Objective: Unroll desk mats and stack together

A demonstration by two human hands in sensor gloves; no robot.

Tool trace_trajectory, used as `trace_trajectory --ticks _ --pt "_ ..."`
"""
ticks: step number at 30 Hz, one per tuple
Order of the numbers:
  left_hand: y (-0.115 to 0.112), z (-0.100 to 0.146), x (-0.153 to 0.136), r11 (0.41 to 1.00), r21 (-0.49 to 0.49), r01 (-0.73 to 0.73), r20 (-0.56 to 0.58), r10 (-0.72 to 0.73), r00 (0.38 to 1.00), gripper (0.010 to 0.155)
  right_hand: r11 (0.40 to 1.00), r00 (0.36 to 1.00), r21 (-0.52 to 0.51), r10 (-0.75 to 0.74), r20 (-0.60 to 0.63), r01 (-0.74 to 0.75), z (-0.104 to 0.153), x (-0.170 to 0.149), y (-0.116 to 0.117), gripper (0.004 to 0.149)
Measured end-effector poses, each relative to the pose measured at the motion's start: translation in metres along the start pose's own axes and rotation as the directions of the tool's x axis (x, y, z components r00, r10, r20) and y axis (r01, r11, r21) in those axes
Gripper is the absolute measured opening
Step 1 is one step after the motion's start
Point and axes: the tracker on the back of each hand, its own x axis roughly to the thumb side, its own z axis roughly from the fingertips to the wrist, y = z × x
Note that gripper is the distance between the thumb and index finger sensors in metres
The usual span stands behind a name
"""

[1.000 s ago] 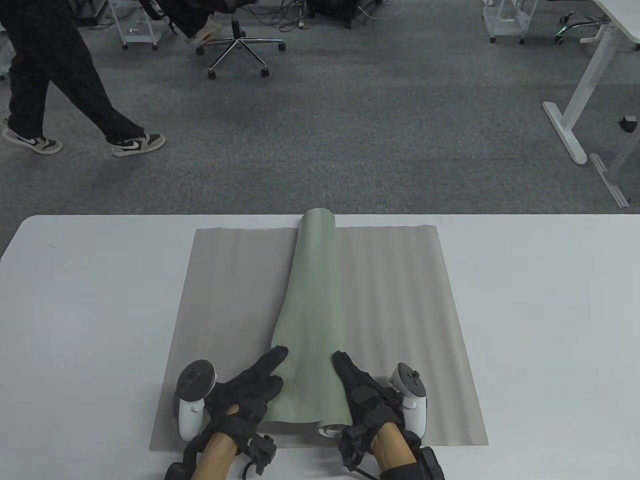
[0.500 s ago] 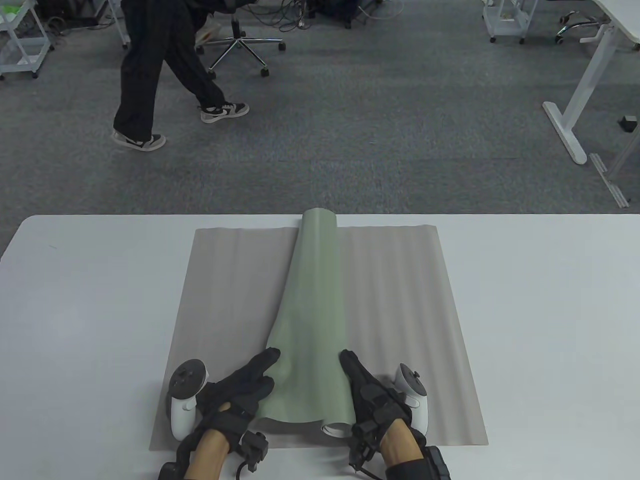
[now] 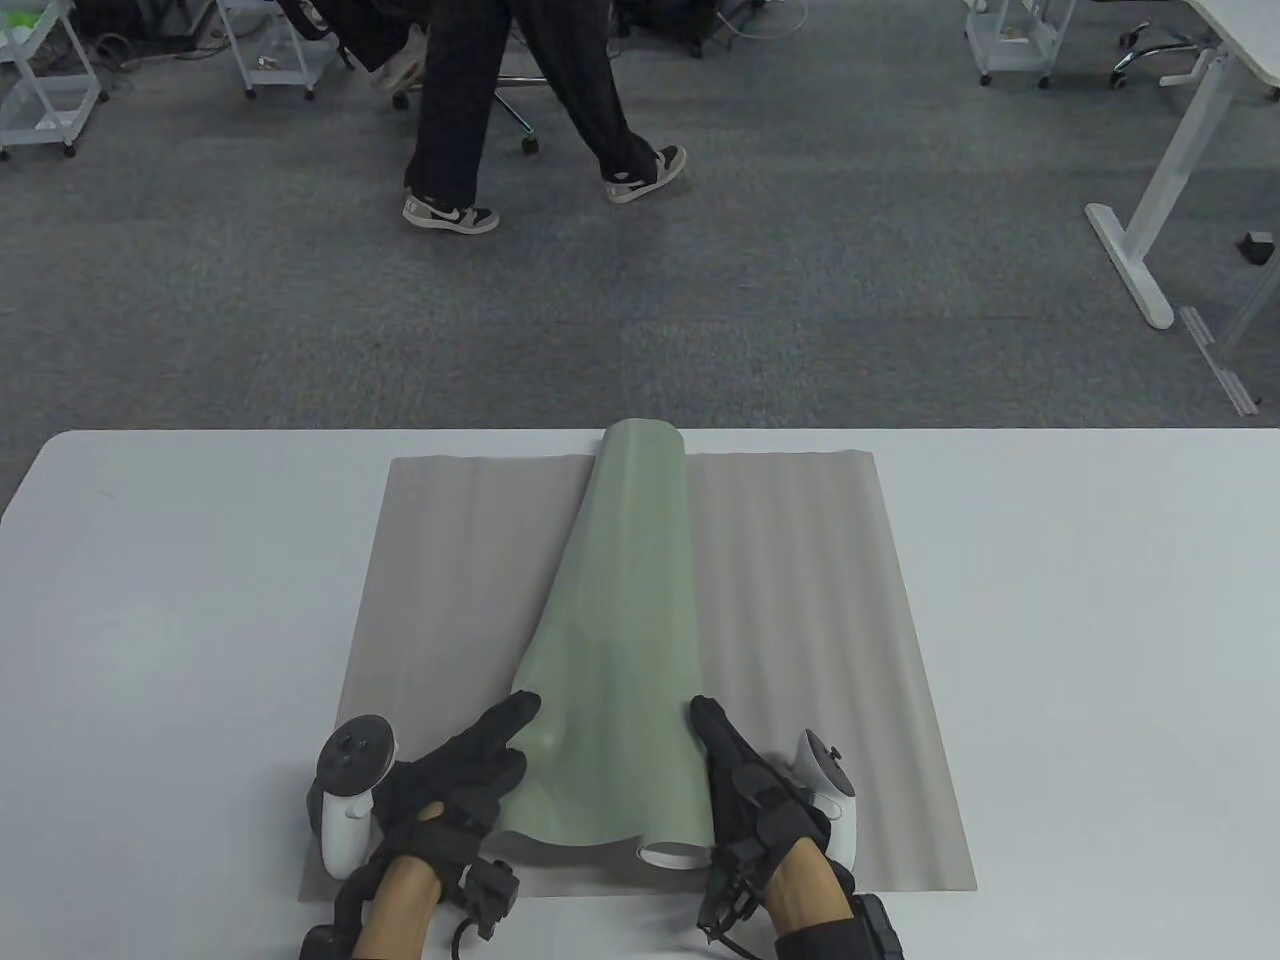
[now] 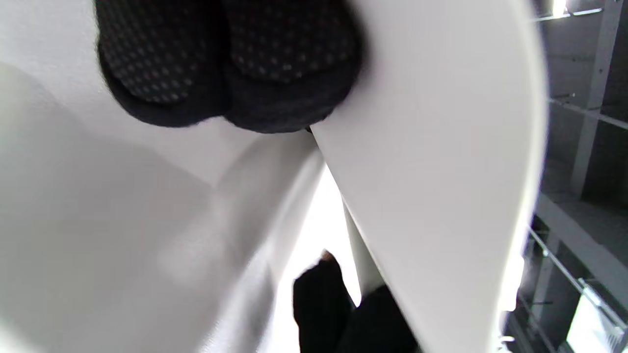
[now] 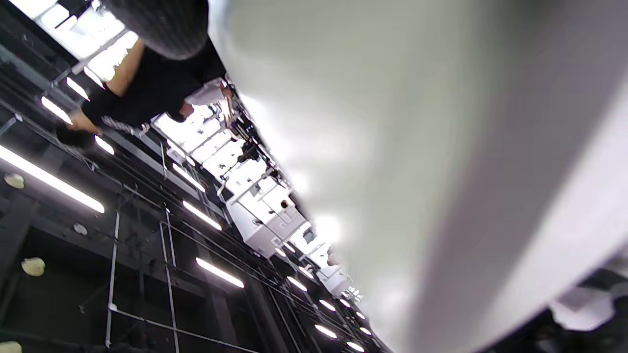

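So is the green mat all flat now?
No. The green mat is spread only near the hands; its far end remains a roll on the flat grey mat.

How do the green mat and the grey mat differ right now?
The grey mat lies fully unrolled and flat on the table; the green mat is still mostly a roll, spread only at its near end. The green mat lies on top, along the grey mat's middle. The left hand and right hand touch the green mat's near edges, not gripping the grey one. Both reach from the near to the far edge.
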Motion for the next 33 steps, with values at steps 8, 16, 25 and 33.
trace_trajectory --ticks 8,16,25,33 --pt "0.013 0.001 -0.004 0.999 0.030 0.025 -0.025 -0.024 0.999 0.054 0.988 0.992 -0.127 0.097 0.074 -0.088 0.009 0.010 -0.003 0.085" --pt "0.019 0.001 -0.006 1.000 0.002 -0.001 -0.025 0.001 1.000 0.053 0.997 0.997 0.016 -0.069 -0.035 0.069 0.000 -0.004 -0.003 0.093" --pt "0.023 0.003 -0.004 0.999 0.029 0.017 -0.023 -0.017 1.000 0.053 0.991 0.994 -0.120 0.075 0.079 -0.065 0.010 0.008 -0.003 0.085" --pt "0.029 0.005 -0.006 0.999 0.032 -0.005 -0.031 0.006 0.999 0.053 0.991 0.992 0.052 -0.125 -0.027 0.126 0.001 -0.004 -0.005 0.095"
